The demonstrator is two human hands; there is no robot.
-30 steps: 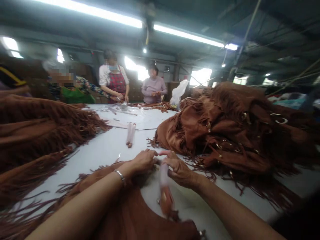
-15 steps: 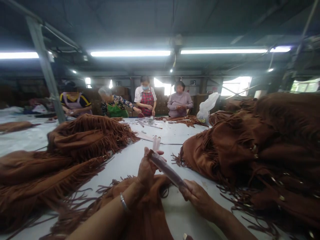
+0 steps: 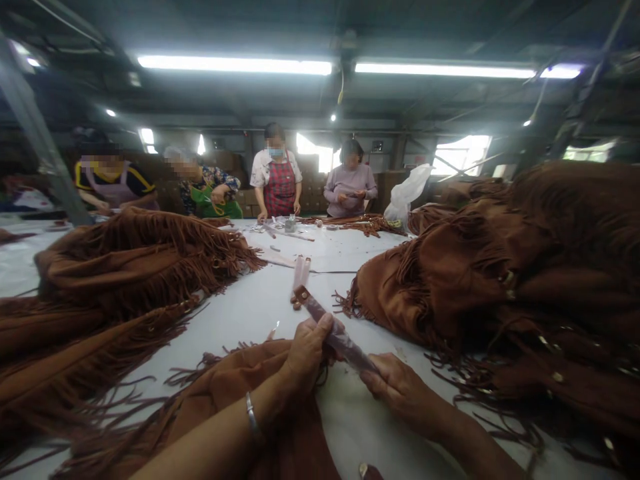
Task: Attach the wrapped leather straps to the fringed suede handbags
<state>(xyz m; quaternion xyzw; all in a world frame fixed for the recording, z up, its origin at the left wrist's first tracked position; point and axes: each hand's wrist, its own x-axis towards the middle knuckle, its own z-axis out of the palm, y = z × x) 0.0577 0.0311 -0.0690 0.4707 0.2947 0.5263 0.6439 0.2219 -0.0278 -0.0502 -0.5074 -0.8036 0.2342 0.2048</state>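
A brown strap (image 3: 346, 345) wrapped in clear plastic film runs slantwise between my two hands above the white table (image 3: 353, 413). My left hand (image 3: 309, 348) grips it around its middle, with the thumb on top. Around its lower right end the fingers of my right hand (image 3: 400, 387) are closed. The bare brown tip points up and left, out of the film. Just beyond it, more wrapped straps (image 3: 301, 272) lie on the table. Under my left forearm spreads a brown fringed suede piece (image 3: 225, 393); my arm hides part of it.
Brown fringed suede pieces are heaped at left (image 3: 145, 253) and right (image 3: 460, 287). Several people work across the table, one in a red checked apron (image 3: 280, 190). A clear plastic bag (image 3: 406, 193) stands at the far side. A metal post (image 3: 37, 127) rises at left.
My left hand has moved from the strap's upper end to its middle and now grips it. The camera view has shifted slightly right and down. Across the table, a person's outstretched arm has drawn back.
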